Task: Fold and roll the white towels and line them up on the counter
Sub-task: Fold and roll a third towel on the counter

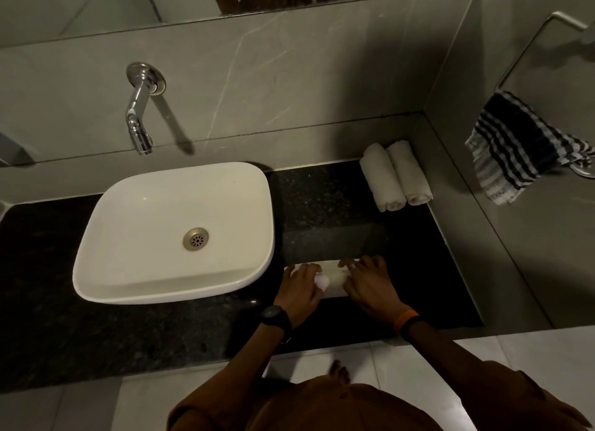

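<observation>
- Left hand (301,289) and right hand (370,285) both press down on a white towel (335,277), lower centre.
- Two rolled towels (396,177) lie touching, upper right of the counter (322,202).

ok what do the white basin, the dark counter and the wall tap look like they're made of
The white rounded-square basin looks like glazed ceramic: smooth, glossy, with soft highlights. The black speckled counter looks like polished granite or a similar stone: fine flecks and a faint reflective sheen. The silver wall-mounted tap appears to be chromed or polished metal, given its bright mirror-like glints.
</observation>
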